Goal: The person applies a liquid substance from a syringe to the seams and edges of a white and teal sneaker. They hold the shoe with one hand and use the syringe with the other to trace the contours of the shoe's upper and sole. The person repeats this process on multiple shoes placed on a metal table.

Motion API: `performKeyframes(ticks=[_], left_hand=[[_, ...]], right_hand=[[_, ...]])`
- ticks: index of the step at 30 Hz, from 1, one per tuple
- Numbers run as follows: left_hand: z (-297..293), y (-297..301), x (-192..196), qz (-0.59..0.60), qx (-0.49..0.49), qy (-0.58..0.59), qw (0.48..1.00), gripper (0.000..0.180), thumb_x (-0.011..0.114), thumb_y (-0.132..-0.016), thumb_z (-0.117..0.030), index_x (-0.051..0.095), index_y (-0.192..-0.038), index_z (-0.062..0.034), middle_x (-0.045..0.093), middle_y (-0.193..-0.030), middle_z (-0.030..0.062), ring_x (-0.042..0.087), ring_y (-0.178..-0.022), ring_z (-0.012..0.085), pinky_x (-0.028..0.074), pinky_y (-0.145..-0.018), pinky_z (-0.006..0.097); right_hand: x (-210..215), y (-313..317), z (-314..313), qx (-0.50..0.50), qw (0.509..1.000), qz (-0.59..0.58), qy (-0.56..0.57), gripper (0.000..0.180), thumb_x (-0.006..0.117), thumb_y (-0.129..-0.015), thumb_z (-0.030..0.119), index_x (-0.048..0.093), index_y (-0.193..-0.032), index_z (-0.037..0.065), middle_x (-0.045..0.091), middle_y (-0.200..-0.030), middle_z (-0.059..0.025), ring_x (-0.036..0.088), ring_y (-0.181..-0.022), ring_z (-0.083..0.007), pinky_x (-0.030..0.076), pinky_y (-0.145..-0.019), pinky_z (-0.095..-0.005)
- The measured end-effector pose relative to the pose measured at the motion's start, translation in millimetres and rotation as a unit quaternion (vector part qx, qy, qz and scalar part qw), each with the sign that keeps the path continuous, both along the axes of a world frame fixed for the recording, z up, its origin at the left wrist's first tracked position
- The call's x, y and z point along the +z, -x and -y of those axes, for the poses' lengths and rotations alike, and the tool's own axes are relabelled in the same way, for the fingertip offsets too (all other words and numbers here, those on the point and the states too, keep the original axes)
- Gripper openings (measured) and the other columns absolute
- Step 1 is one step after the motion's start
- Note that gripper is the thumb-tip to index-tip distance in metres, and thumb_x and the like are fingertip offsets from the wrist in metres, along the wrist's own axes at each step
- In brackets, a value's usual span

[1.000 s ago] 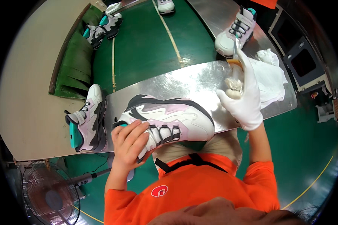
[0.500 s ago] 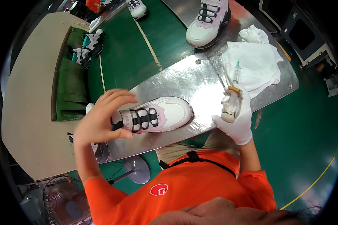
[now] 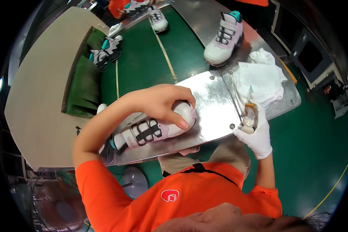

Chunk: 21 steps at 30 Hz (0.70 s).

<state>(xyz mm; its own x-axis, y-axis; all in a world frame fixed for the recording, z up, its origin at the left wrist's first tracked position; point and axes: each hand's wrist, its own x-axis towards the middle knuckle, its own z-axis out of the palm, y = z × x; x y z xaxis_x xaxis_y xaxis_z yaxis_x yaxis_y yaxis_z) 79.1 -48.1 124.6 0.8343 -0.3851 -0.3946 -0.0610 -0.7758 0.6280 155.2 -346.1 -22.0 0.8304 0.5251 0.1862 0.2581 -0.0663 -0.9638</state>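
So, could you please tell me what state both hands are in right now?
Left hand: closed over the toe of a shoe.
Right hand: gloved, holding a syringe.

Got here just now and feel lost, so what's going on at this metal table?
The person's bare left hand grips the toe of a white-and-lilac shoe at the metal table. The gloved right hand holds a syringe-like tool with a green tip, apart from the shoe, near a white cloth. Another shoe stands farther back.

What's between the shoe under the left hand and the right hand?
Shiny metal tabletop, with a small round fitting near the right hand, in the head view.
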Motion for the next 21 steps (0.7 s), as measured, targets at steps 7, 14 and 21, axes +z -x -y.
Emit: performKeyframes(ticks=[7,14,21], left_hand=[[-19,108,26,0.349,0.227,0.19,0.889,0.051,0.081,-0.072,-0.025,0.064,-0.113,0.0005,0.06,-0.113,0.0087,0.058,-0.104,0.0206,0.046,-0.092,0.032],[-15,108,-1,0.394,0.252,0.239,0.851,0.051,0.073,-0.082,-0.03,0.061,-0.12,0.0022,0.06,-0.117,0.0106,0.057,-0.11,0.0209,0.044,-0.095,0.033],[-18,102,2,0.376,0.24,0.248,0.86,0.05,0.068,-0.085,-0.031,0.06,-0.123,0.0009,0.061,-0.119,0.0097,0.057,-0.112,0.0196,0.042,-0.099,0.032]], right_hand=[[44,-4,4,0.086,0.988,-0.099,0.075,0.073,0.082,-0.07,0.016,0.051,-0.133,-0.002,0.065,-0.107,-0.0108,0.061,-0.094,-0.0165,0.05,-0.084,-0.0283],[120,21,-19,0.275,0.923,-0.196,-0.185,0.105,0.08,-0.059,0.052,0.041,-0.135,-0.009,0.059,-0.09,-0.0212,0.062,-0.071,-0.0288,0.053,-0.06,-0.0344],[140,12,-51,0.492,0.81,-0.17,-0.268,0.117,0.085,-0.049,0.053,0.035,-0.138,-0.004,0.059,-0.096,-0.024,0.063,-0.074,-0.0329,0.054,-0.059,-0.0383]])
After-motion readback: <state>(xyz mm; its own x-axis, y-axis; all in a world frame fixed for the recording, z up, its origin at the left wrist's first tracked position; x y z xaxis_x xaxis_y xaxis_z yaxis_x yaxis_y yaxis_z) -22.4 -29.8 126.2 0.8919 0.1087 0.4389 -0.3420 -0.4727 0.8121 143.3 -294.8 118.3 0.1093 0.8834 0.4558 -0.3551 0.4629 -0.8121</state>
